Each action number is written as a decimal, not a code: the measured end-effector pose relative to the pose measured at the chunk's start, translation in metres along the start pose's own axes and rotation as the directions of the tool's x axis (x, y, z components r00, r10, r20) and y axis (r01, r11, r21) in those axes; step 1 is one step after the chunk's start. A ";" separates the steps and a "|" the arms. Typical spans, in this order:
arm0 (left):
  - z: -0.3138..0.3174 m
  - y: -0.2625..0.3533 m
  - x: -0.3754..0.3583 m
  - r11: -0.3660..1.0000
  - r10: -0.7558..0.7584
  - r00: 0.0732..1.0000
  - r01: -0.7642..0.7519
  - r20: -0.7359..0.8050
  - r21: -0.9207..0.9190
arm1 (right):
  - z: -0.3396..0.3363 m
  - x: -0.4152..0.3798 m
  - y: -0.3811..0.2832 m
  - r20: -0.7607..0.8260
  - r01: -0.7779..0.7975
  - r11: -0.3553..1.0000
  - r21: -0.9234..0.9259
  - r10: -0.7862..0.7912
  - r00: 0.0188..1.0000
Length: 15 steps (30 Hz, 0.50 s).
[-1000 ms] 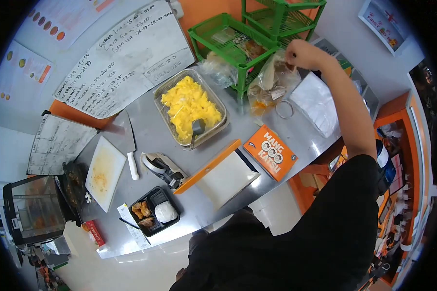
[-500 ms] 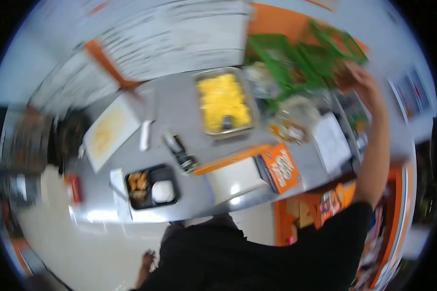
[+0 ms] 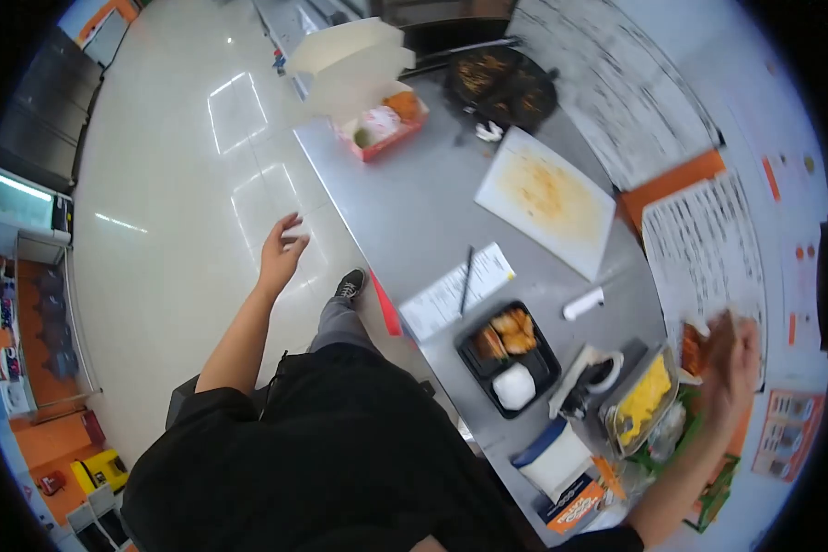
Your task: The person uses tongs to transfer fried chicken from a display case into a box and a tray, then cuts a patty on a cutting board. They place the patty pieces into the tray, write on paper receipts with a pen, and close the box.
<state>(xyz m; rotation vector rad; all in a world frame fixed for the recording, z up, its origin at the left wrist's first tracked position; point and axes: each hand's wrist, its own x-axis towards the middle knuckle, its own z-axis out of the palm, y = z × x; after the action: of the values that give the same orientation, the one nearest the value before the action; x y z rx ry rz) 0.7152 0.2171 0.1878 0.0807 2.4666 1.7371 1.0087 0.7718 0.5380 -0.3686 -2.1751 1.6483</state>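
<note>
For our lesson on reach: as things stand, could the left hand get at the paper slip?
Probably yes: the left hand looks empty, and nothing on the table seems to block its side of the paper slip; only a thin black stick lies across the slip.

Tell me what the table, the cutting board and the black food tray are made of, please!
The table looks like satin metal, perhaps steel: grey with soft reflections. The cutting board seems matte plastic: plain white around the stains, no wood grain visible. The black food tray is probably thin plastic, with moulded-looking compartments.
</note>
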 end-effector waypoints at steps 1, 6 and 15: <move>0.000 0.008 0.024 0.998 0.005 1.000 -0.005 0.002 -0.058 | 0.052 0.039 0.003 0.037 -0.014 0.999 -0.038 0.016 0.999; -0.012 0.002 0.131 0.947 0.019 0.999 -0.005 0.040 -0.322 | 0.289 0.191 0.090 0.320 -0.174 0.974 0.148 0.119 0.940; -0.043 0.014 0.212 0.879 -0.018 0.991 0.078 0.131 -0.470 | 0.562 0.293 0.153 0.614 0.470 0.503 -0.725 0.162 0.773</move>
<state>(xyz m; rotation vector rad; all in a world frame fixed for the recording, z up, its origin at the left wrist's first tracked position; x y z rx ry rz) 0.4993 0.2061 0.2004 0.0749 1.8744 2.1841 0.4901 0.4568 0.3002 0.2158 -3.3186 0.3949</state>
